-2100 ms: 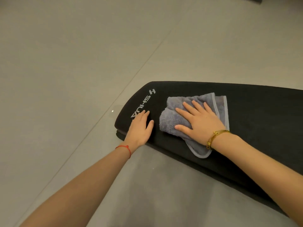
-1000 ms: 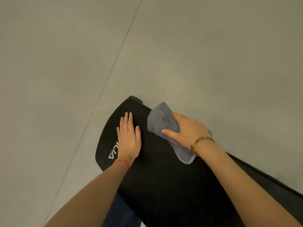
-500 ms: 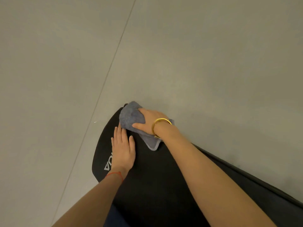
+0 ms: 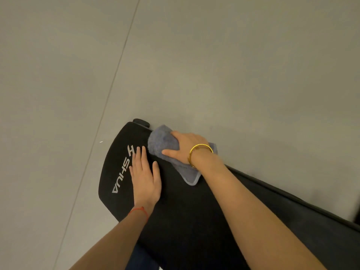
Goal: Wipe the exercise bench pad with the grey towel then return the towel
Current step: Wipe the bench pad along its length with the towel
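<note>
From the head view, my right hand (image 4: 185, 146) presses the grey towel (image 4: 165, 145) onto the far corner of the bench pad (image 4: 185, 211), fingers curled over its bunched top; my left hand (image 4: 145, 178) lies flat beside it, holding nothing. The towel looks soft, light and floppy, so I'd gather it at that bunched middle.

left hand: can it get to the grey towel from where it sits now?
Probably yes. The left hand lies flat on the bench pad, its fingers beside the grey towel; nothing lies between, though the right hand covers the towel.
</note>
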The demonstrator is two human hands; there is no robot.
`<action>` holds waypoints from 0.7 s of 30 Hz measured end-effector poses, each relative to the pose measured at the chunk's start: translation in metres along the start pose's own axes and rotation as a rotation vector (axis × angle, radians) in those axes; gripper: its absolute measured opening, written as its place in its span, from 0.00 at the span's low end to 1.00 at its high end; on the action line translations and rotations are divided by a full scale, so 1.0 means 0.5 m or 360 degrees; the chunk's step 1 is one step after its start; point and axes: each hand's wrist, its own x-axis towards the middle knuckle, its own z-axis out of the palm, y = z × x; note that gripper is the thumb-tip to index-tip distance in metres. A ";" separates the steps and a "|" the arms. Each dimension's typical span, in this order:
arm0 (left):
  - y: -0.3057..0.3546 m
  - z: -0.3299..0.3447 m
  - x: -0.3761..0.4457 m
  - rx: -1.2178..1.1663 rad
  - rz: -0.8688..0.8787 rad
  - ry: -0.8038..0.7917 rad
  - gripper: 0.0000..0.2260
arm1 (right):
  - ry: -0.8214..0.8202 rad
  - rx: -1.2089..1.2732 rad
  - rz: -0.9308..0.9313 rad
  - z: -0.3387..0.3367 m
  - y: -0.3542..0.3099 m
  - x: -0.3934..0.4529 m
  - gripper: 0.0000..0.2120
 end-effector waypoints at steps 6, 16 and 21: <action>0.081 0.036 -0.085 -0.0002 0.0028 0.0001 0.26 | 0.0188 0.0102 -0.0036 -0.002 0.099 -0.162 0.27; 0.213 0.091 -0.269 0.0075 0.0293 -0.0060 0.28 | 0.0431 0.0022 0.0190 -0.038 0.303 -0.520 0.30; 0.230 0.116 -0.315 0.0072 0.0358 -0.0015 0.27 | 0.0316 0.0010 0.0107 -0.008 0.224 -0.375 0.29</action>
